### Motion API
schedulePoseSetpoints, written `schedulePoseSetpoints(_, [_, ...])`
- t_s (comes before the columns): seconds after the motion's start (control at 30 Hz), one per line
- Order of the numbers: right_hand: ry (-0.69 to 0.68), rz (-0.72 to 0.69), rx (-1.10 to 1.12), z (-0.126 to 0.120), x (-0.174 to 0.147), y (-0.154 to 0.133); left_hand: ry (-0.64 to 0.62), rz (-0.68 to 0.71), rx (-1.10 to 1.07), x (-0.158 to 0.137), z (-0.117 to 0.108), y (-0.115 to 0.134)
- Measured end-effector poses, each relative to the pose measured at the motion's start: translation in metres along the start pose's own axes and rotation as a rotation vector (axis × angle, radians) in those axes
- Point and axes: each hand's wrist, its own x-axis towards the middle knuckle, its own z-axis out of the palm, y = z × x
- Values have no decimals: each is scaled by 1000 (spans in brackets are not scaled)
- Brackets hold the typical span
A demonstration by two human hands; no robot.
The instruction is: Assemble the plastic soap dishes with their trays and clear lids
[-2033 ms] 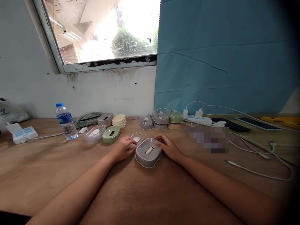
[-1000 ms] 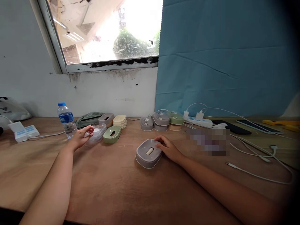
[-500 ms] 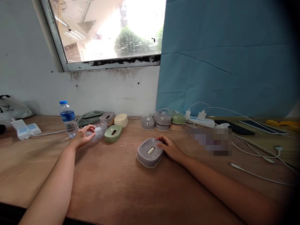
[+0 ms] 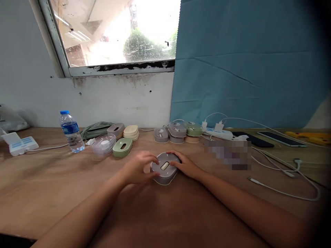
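A grey oval box [image 4: 165, 168] with a cream slot in its lid lies on the wooden table [image 4: 155, 213] in front of me. My left hand [image 4: 138, 168] grips its left side, fingers curled over the edge. On the right side rests my right hand [image 4: 184, 164], holding the box too. A stack of clear plastic shells [image 4: 103, 144] with a white disc sits to the left. Beside the shells lies a green oval lid [image 4: 122, 147].
A water bottle [image 4: 69, 132], a green pouch [image 4: 96, 130], grey and cream lids [image 4: 124, 131] and a white adapter [image 4: 17, 143] stand at the back left. More oval boxes [image 4: 178, 132], a power strip [image 4: 219, 132], white cables [image 4: 284, 172] and two phones [image 4: 269, 139] lie to the right.
My left hand left the clear shells at the left and came back to the grey box, closing on its left side. The right hand stayed on the box.
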Motion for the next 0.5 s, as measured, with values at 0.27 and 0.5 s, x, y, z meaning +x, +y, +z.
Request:
schedulePoseSetpoints(0.27, [53,-5,42,1,4,7,-129,33,14,-6,39,-7])
schedulePoseSetpoints(0.5, [87,42,211,-1,4,11,12,-59,-151,-8,25,-7])
